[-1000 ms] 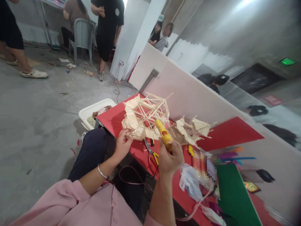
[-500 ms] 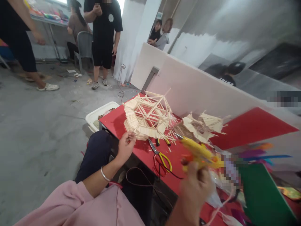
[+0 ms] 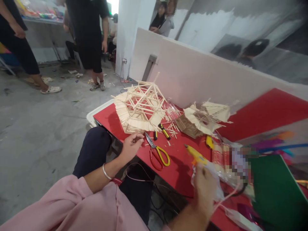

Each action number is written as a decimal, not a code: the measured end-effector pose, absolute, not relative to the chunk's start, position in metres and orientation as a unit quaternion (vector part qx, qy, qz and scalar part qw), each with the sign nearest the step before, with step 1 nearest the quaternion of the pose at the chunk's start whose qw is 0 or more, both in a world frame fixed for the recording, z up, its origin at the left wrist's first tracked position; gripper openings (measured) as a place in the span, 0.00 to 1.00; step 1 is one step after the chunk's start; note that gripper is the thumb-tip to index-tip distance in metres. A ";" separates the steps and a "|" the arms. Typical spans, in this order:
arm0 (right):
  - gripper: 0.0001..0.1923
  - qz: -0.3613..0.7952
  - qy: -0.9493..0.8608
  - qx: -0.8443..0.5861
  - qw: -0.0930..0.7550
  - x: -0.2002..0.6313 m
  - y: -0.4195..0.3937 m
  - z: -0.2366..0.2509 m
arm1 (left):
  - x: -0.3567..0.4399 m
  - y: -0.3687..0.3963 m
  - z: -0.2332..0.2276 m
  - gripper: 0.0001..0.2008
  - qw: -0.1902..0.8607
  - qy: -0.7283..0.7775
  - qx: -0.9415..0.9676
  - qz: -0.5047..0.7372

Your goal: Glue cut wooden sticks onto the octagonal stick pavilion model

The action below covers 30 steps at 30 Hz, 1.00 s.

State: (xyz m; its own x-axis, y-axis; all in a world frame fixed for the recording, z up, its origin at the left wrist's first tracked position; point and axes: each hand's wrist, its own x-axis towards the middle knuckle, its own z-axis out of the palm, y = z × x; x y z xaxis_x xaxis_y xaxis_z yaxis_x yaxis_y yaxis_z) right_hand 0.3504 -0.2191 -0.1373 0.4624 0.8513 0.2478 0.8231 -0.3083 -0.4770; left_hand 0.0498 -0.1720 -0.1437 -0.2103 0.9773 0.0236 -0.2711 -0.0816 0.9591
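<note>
A wooden stick model (image 3: pixel 139 107) with a dome-like frame stands on the red table (image 3: pixel 179 166). My left hand (image 3: pixel 131 146) rests at the table's near edge just below the model, fingers curled around a thin stick. My right hand (image 3: pixel 204 186) grips a yellow glue gun (image 3: pixel 196 154), held low over the table to the right, nozzle pointing left. A second, flatter stick model (image 3: pixel 204 117) lies further right. Red and yellow scissors (image 3: pixel 156 152) lie between my hands.
A white partition wall (image 3: pixel 192 77) backs the table. A white bin (image 3: pixel 90 117) sits at the table's left end. Plastic bags and packets (image 3: pixel 226 160), a green sheet (image 3: pixel 274 192) are at right. People stand on the concrete floor behind. A cable (image 3: pixel 137 176) hangs below.
My right hand has carried the glue gun away from the stick model, right and down toward the table. My left hand stays by the model's front edge. The view has shifted.
</note>
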 end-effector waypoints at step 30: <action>0.29 0.204 -0.650 -0.588 0.436 0.127 -0.142 -0.190 | -0.011 -0.123 -0.197 0.08 0.220 0.663 0.412 0.585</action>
